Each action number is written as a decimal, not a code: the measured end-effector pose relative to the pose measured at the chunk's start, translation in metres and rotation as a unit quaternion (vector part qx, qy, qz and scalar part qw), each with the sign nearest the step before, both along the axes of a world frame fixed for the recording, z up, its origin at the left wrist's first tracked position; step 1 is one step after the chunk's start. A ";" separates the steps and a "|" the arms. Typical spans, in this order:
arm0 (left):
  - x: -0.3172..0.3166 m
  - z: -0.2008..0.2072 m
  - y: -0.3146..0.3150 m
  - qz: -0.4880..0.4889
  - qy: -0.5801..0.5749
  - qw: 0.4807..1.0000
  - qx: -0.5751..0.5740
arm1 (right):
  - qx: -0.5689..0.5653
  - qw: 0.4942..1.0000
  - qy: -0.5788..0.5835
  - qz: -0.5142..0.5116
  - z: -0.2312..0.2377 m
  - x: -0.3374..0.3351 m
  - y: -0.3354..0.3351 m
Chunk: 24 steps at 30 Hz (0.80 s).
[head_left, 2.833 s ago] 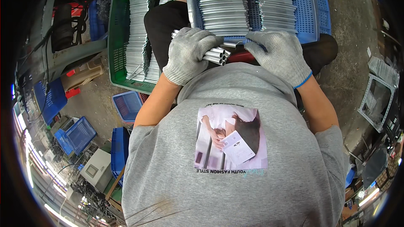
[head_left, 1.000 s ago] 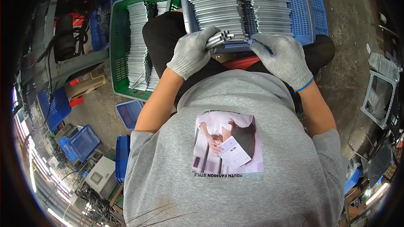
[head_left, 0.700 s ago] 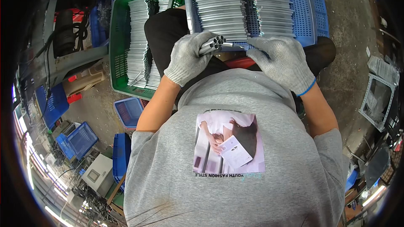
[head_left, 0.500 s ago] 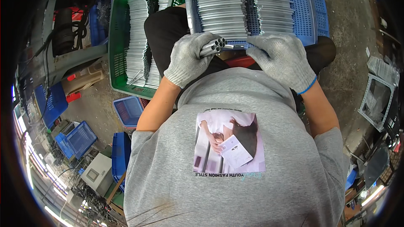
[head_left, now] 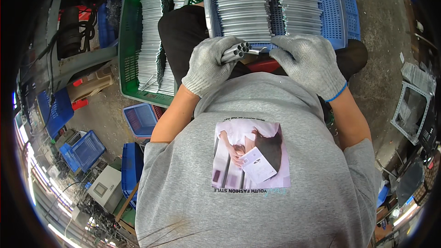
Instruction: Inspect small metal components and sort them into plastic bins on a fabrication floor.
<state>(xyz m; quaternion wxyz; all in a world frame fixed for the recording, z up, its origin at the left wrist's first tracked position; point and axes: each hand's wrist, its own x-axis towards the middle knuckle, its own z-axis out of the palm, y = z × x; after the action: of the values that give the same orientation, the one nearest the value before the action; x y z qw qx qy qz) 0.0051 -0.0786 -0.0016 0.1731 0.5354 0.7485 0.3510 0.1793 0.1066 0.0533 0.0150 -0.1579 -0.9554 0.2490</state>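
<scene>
My left hand (head_left: 212, 59), in a grey knit glove, is closed around a small bundle of silver metal tubes (head_left: 233, 54). Their round hollow ends face up and to the right. One slim silver piece (head_left: 257, 51) sticks out from the bundle toward my other hand. My right hand (head_left: 307, 62), gloved too, is curved beside that piece, thumb and fingers a little apart; no thing shows between them. Just beyond both hands, a blue plastic crate (head_left: 341, 11) holds two stacks of tubes, a taller left stack (head_left: 241, 7) and a right stack (head_left: 299, 7).
On the left stands a green crate (head_left: 130, 89) with more tubes (head_left: 149, 41). Smaller blue bins (head_left: 140, 119) lie on the floor near my left elbow. Machine parts and cables (head_left: 73, 34) are at the far left. A metal frame (head_left: 411, 110) lies at the right.
My left hand and the tube bundle have shifted slightly right. The slim piece now shows more plainly between the hands. My right hand has barely moved.
</scene>
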 end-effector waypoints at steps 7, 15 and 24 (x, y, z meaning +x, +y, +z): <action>0.007 0.004 0.002 0.031 0.046 0.998 0.042 | -0.014 1.000 -0.021 -0.016 -0.004 0.002 -0.010; 0.004 0.010 0.004 0.012 0.127 0.991 0.043 | -0.042 0.998 -0.026 -0.050 -0.001 -0.005 -0.005; 0.006 0.000 0.000 0.029 0.088 0.993 0.067 | -0.071 0.993 -0.089 -0.021 -0.002 -0.005 -0.007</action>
<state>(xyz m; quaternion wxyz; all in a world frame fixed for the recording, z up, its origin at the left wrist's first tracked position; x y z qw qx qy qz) 0.0111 -0.0785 -0.0014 0.0601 0.5525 0.7509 0.3568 0.1739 0.0995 0.0511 -0.0762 -0.2001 -0.9293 0.3008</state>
